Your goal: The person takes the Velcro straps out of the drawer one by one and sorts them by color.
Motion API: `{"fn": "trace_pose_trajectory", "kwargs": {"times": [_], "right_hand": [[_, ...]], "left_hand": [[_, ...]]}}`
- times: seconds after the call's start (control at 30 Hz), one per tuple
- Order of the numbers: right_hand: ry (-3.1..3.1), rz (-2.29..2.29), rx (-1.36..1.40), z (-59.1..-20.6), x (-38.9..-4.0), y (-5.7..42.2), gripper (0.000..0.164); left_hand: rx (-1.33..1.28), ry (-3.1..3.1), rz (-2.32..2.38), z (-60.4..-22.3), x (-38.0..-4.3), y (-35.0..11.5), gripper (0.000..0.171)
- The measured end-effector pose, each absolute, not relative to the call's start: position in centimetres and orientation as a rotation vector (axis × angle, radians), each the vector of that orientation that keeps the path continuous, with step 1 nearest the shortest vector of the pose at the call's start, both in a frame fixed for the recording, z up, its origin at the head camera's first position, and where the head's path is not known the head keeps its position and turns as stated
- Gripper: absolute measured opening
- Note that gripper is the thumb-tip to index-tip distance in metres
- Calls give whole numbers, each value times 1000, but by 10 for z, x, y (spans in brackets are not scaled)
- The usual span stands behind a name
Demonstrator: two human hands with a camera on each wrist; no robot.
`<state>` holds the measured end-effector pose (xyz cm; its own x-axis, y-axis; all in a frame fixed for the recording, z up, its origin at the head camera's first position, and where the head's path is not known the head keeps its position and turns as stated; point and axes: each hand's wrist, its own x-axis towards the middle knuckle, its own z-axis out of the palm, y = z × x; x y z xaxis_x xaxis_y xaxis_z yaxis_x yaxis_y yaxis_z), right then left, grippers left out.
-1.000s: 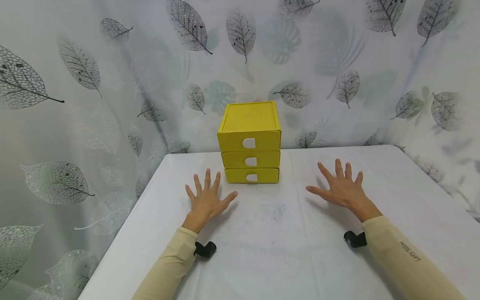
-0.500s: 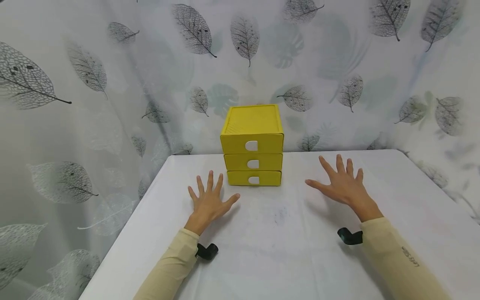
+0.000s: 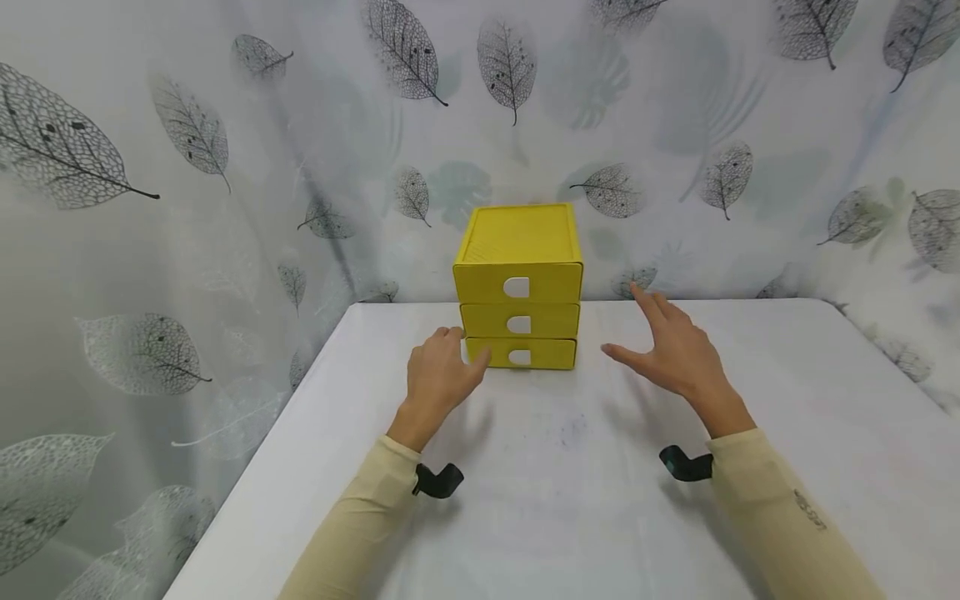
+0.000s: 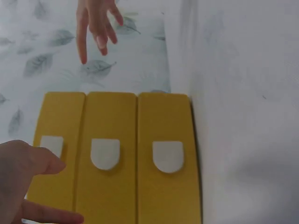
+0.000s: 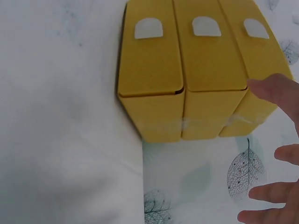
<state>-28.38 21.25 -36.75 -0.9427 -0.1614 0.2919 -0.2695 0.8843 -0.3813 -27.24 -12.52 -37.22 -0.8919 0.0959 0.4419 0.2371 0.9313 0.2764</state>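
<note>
A yellow three-tier drawer box (image 3: 519, 286) stands at the back of the white table, its drawers closed, each front with a white rounded tab. My left hand (image 3: 441, 375) is in the air just left of the lowest drawers, thumb spread toward them, nothing in it; its fingertips are partly hidden behind the hand. To the right of the box hovers my right hand (image 3: 678, 354), thumb and fingers apart and holding nothing. In the left wrist view my thumb (image 4: 39, 160) overlaps one tab. The right wrist view shows the box's side beyond my thumb (image 5: 275, 91).
The white cloth-covered table (image 3: 555, 517) runs up to a curtain (image 3: 667, 100) printed with grey leaves, which hangs behind the box and along the left side. A black wrist camera (image 3: 438, 481) sits below each sleeve.
Both hands have lifted from spread poses with fingers straight ahead and moved closer to the box. The left hand's fingers now bend, and the right hand has turned inward. The view has shifted slightly.
</note>
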Motion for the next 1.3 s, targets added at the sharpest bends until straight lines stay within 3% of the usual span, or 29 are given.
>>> {"fn": "trace_pose_trajectory", "kwargs": {"times": [0.37, 0.7, 1.03, 1.3], "right_hand": [[-2667, 786, 399, -341, -278, 184, 96], [-2607, 815, 414, -334, -275, 179, 90], [-2522, 848, 452, -329, -275, 175, 85], [-2466, 863, 492, -325, -281, 166, 83]], "left_hand": [[-354, -2401, -644, -351, -281, -97, 38], [-304, -2346, -756, -347, -296, -75, 40], [-244, -2244, -794, -350, -312, -53, 30], [-267, -2118, -841, -356, -326, -47, 38]]}}
